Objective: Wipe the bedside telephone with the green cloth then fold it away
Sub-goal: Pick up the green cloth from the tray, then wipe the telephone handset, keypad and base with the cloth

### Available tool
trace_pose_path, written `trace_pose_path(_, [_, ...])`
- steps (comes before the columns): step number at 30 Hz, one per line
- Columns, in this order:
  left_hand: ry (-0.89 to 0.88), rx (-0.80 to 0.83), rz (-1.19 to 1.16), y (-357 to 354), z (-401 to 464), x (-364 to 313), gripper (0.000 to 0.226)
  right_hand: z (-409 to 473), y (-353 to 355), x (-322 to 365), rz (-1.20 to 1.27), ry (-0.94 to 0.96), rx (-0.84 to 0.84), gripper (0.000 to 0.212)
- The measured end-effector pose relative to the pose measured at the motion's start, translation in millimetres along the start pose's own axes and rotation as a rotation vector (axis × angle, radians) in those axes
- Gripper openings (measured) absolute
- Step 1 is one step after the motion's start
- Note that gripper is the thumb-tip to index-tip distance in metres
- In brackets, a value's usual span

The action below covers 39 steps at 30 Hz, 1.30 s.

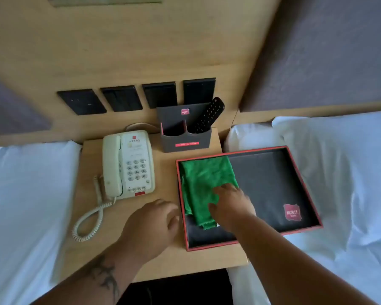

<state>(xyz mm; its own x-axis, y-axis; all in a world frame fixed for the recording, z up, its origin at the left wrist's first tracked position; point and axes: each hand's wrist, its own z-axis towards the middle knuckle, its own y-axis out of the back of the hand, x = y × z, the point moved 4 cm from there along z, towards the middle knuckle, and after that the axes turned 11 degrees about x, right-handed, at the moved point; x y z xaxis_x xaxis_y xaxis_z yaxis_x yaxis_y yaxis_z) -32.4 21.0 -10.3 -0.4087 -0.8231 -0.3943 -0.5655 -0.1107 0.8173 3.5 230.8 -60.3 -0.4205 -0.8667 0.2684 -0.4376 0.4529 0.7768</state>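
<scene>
Right hand (231,205) presses flat on green cloth (204,183) in tray (304,230); left hand (152,223) loosely curled, empty, near telephone (129,165).

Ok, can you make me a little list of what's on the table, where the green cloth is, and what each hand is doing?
table: wooden bedside table between two white beds
telephone: cream telephone, handset on its cradle, coiled cord hanging toward the front
cloth: green cloth, loosely folded, lying in the left part of the tray
tray: black tray with red rim, partly on the table, partly on the right bed
holder: grey holder with a black remote standing in it
right hand: right hand resting on the cloth
left hand: left hand beside the tray, holding nothing
</scene>
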Motion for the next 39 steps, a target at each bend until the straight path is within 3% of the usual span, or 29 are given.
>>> trace_pose_path(7, [-0.118,0.026,-0.009,-32,38,-5,0.04,38,-24,-11,0.144,-0.225,0.031,0.099])
trace_pose_path(11, [-0.137,0.054,-0.013,-45,45,-2,0.044,49,-25,-6,0.073,-0.257,-0.069,0.126])
trace_pose_path(13, [-0.143,0.038,0.0,-47,45,6,0.047,54,-27,-3,0.043,-0.243,-0.019,0.118])
trace_pose_path(16, [-0.127,0.014,0.099,-50,43,31,0.053,50,-26,3,0.038,-0.185,0.067,0.086])
trace_pose_path(19, [-0.016,0.155,0.245,-59,39,67,0.068,40,-17,8,0.071,-0.124,-0.023,0.055])
trace_pose_path(22, [0.098,0.335,0.245,-71,37,96,0.088,30,-13,17,0.278,-0.074,-0.144,0.047])
trace_pose_path(26, [0.089,0.36,0.17,-78,41,101,0.099,25,-12,43,0.5,0.047,-0.205,0.037])
trace_pose_path(28, [0.087,0.337,0.154,-77,42,103,0.1,27,-11,60,0.52,0.111,-0.239,0.04])
trace_pose_path(30, [0.092,0.324,0.153,-75,43,106,0.1,32,-9,76,0.462,0.167,-0.255,0.062])
trace_pose_path(33, [0.06,0.254,0.186,-58,43,104,0.074,44,-15,91,0.337,0.19,-0.242,0.083])
trace_pose_path(36, [-0.088,0.003,0.181,-28,42,104,0.034,53,-22,89,0.313,0.132,-0.228,0.075])
trace_pose_path(39, [-0.096,-0.316,0.112,7,46,120,0.032,57,-24,89,0.281,0.086,-0.239,0.069])
